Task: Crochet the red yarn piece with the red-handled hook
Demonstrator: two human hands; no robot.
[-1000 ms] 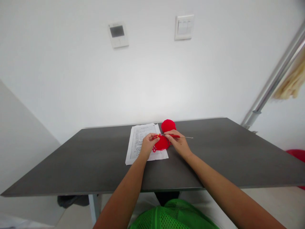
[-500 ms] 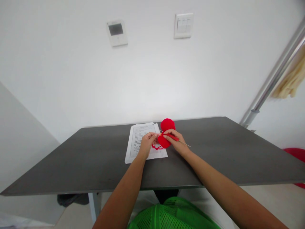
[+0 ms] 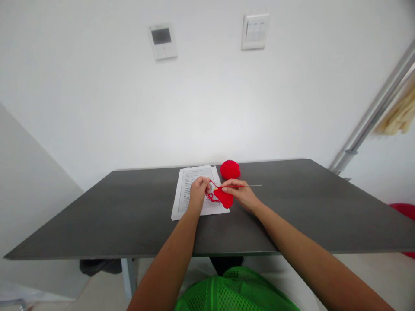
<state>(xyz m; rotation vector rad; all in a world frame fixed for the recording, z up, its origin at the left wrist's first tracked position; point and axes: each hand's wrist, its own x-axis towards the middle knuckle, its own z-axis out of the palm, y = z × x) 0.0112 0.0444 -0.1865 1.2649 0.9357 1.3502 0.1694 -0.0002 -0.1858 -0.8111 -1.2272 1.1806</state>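
Above the dark table, my right hand is closed on a red knitted piece and on a thin needle that sticks out to the right. My left hand has its fingers pinched on a strand of red yarn, which runs across to the knitted piece. A loose loop of the yarn hangs between the hands. Just behind my right hand, a red ball of yarn rests on the table. Printed paper sheets lie beneath my left hand.
The dark table stands against a white wall with a control panel and a switch plate. At the right are a metal pole, cream-coloured strands and a red object.
The needle has turned from slanting down to nearly level. The knitted piece has shifted slightly down, apart from the ball in view. A strand now slants up to my left fingers.
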